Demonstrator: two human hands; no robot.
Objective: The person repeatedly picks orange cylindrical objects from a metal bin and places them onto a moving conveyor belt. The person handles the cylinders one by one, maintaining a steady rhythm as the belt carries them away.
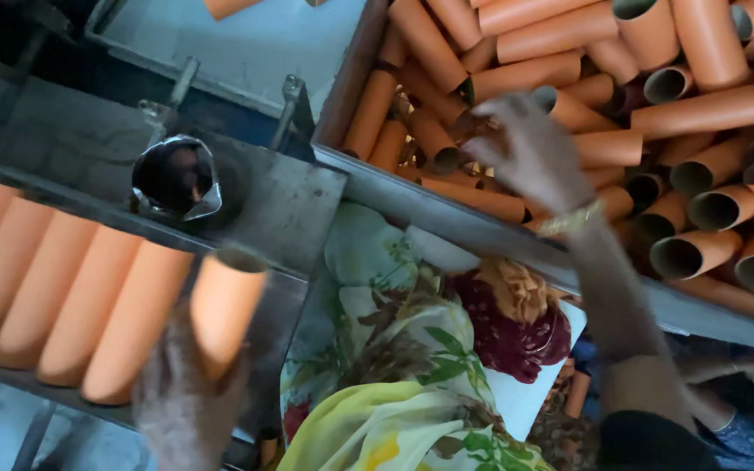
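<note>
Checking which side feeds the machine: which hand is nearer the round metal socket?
Left. The left hand holds an orange tube just below the socket; the right hand reaches into the tube bin, farther away.

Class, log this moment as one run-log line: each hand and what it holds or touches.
left hand: holds orange tube | right hand: reaching into bin of orange tubes, grip unclear

dim workshop, grey metal bench [307,187] — pale blue floor [246,44]
</note>
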